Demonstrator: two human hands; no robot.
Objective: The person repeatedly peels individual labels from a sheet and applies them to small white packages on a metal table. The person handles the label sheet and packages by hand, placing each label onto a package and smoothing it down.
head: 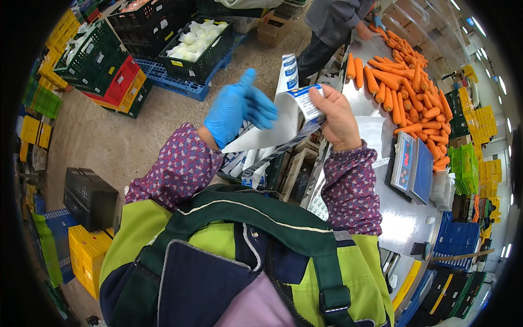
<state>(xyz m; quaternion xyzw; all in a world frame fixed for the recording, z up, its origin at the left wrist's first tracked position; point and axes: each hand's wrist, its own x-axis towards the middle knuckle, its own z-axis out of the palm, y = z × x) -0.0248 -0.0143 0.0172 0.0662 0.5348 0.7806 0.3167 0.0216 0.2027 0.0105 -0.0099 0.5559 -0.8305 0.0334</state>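
My right hand (338, 116), bare, pinches a strip of printed labels (305, 101) between thumb and fingers. The strip curls, with blue-and-white print on one face and plain white backing on the other. My left hand (241, 110), in a blue disposable glove, is held thumb up with its fingers stretched toward the strip's white side. Nothing shows in its grasp, and its fingertips are slightly blurred. Below both hands, more label strips (254, 165) hang and lie in a dark crate. On the steel table to the right is a pile of loose carrots (408, 88).
A digital scale (412, 167) with a lit display stands on the steel table (402, 222), beside stacked clear plastic trays (442, 192). A co-worker (333, 24) stands at the table's far end. Bagged white vegetables (196, 41) fill a crate on a blue pallet (171, 79).
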